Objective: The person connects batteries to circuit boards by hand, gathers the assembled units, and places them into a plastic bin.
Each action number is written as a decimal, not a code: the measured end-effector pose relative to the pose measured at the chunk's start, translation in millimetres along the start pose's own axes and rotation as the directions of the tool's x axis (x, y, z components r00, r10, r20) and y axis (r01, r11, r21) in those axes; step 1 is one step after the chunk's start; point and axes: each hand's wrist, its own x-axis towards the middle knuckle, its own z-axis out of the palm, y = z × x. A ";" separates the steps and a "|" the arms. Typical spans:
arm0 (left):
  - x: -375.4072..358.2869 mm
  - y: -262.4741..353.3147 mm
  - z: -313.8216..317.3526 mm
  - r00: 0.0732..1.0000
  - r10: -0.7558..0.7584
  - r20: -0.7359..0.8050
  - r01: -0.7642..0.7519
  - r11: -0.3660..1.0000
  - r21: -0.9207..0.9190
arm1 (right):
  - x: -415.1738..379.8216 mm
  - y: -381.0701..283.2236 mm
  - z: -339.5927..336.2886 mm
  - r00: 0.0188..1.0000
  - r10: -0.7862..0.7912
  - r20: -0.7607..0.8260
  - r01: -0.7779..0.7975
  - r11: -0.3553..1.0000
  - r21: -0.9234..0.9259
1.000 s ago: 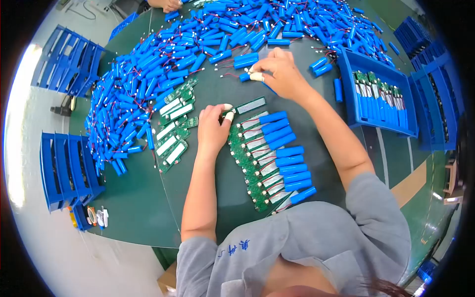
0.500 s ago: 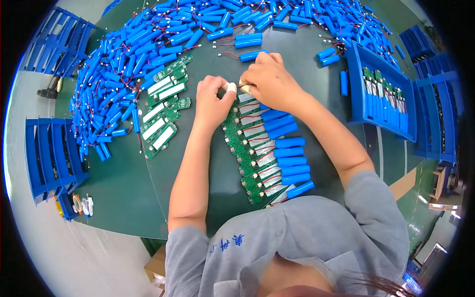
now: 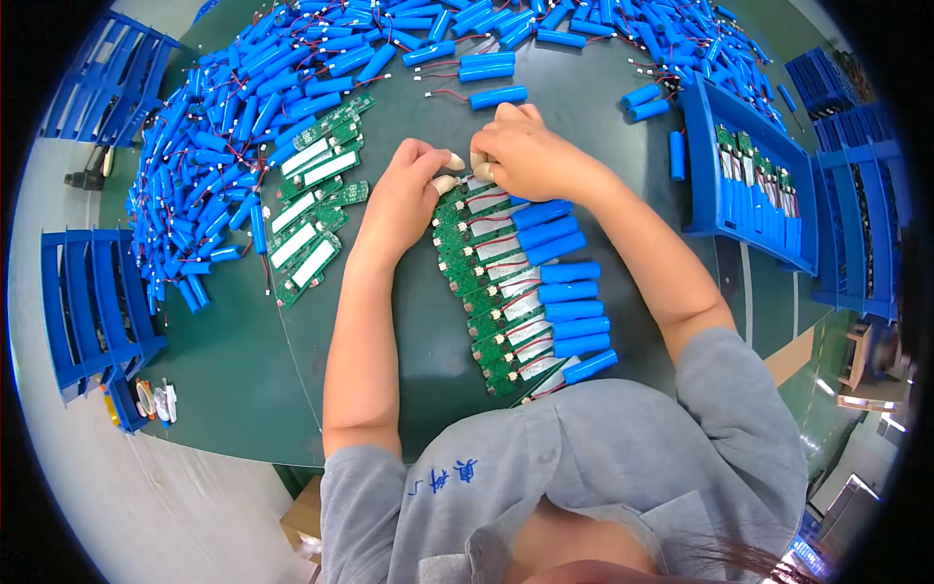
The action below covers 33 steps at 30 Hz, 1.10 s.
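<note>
My left hand is at the far end of a staggered row of green circuit boards. Its cot-covered thumb and index finger grip the end of the farthest board. Opposite, my right hand pinches a battery lead above that board, also with cots on its fingertips; the plug is mostly hidden. Along the row, red wires run from white sockets across silver-grey pads to blue cylindrical batteries, which lie to the right of the boards.
Loose blue batteries are heaped across the back and left. More circuit boards with white strips lie left of my left arm. A blue bin at right holds boards with batteries. Blue racks stand at the table's sides.
My left hand has shifted slightly left and down, and its thumb and index finger have spread a little. My right hand has stayed near the board's end, its fingertips slightly lower.
</note>
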 end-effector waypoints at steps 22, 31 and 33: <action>-0.2 6.0 -2.2 0.992 0.118 0.053 -0.126 0.972 0.200 | 5.7 9.0 4.9 0.998 -0.061 0.002 0.061 0.998 -0.009; 0.4 0.4 2.8 0.999 0.027 -0.037 -0.022 0.992 0.127 | 4.9 -1.2 13.0 0.983 -0.148 -0.104 0.140 0.987 -0.079; 1.5 -2.9 2.8 0.999 -0.002 -0.040 0.006 0.994 0.107 | 4.5 0.2 18.6 0.971 -0.193 -0.141 0.179 0.978 -0.106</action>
